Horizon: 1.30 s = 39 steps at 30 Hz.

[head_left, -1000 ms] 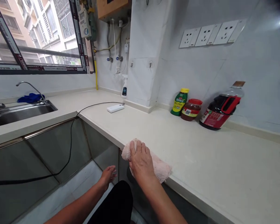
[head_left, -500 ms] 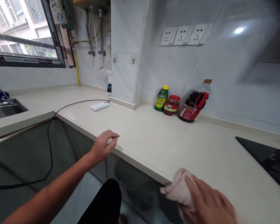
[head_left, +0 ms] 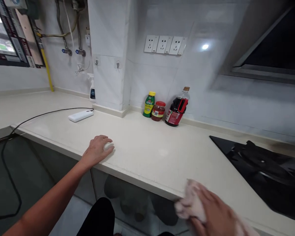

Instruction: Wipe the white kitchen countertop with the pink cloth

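Observation:
My right hand [head_left: 217, 209] is closed around a pale pink cloth [head_left: 190, 205] at the counter's front edge, low on the right. Motion blurs both hand and cloth a little, and part of the cloth is hidden under the fingers. My left hand [head_left: 98, 149] rests on the white countertop [head_left: 147, 154] near the front edge, left of centre. Its thumb and fingers are apart, with a pale patch showing between them that looks like the counter. Nothing held is plain to see there.
Against the wall stand a green squeeze bottle [head_left: 149, 104], a red-lidded jar [head_left: 158, 110] and a large dark sauce bottle [head_left: 177, 108]. A white power bank [head_left: 81, 115] with a black cable [head_left: 49, 112] lies left. A black gas hob [head_left: 263, 173] is at right, below a range hood [head_left: 267, 52].
The view has turned right, bringing more of the hob and hood in. My left hand's fingers have spread from nearly pinched and lie lower on the counter. My right hand still grips the cloth.

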Tool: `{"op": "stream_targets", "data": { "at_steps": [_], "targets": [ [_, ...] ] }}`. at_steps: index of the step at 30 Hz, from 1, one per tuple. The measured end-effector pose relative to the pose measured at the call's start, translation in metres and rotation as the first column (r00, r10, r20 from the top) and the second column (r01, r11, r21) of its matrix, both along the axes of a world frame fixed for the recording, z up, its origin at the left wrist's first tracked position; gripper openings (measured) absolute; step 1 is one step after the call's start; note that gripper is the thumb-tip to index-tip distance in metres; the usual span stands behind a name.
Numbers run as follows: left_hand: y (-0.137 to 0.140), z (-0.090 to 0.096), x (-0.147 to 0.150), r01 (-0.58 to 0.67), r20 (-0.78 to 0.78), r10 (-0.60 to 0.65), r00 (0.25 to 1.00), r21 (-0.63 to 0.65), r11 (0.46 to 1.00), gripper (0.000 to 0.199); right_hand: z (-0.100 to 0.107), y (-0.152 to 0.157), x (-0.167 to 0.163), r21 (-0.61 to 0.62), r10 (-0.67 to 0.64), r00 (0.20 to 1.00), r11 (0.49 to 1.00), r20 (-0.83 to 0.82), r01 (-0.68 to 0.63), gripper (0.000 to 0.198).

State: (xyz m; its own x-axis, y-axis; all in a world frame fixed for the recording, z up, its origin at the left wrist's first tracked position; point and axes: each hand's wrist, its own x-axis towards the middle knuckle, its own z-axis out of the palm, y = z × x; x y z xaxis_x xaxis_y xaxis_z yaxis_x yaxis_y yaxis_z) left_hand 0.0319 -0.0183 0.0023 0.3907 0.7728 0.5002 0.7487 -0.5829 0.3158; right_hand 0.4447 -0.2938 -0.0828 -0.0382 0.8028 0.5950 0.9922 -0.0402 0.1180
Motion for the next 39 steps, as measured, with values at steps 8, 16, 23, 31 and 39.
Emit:
{"op": "stream_targets", "data": {
  "at_steps": [8, 16, 23, 31, 39],
  "targets": [
    [0.008, 0.0, -0.001, -0.108, -0.013, 0.109, 0.994, 0.015, 0.994, 0.037, 0.054, 0.141, -0.239, -0.183, 0.273, 0.952, 0.938, -0.136, -0.295, 0.083],
    [0.009, 0.008, -0.002, -0.184, -0.109, 0.177, 0.978, -0.059, 0.981, 0.043, 0.038, 0.14, -0.225, 0.098, 0.451, 0.887, 0.883, 0.1, -0.459, 0.045],
    [0.01, 0.012, -0.002, -0.183, -0.206, 0.164, 0.965, -0.081, 0.98, 0.047, 0.028, 0.062, -0.099, 0.119, 0.346, 0.937, 0.929, 0.049, -0.35, 0.096],
    [0.025, 0.005, -0.007, -0.199, -0.262, 0.177, 0.949, -0.063, 0.978, 0.051, 0.005, -0.033, 0.059, 0.122, -0.055, 0.996, 0.991, -0.063, 0.063, 0.08],
    [0.022, 0.006, -0.007, -0.19, -0.237, 0.174, 0.956, -0.046, 0.981, 0.048, 0.002, -0.114, 0.178, -0.056, -0.444, 0.893, 0.896, -0.077, 0.441, 0.066]
  ]
}}
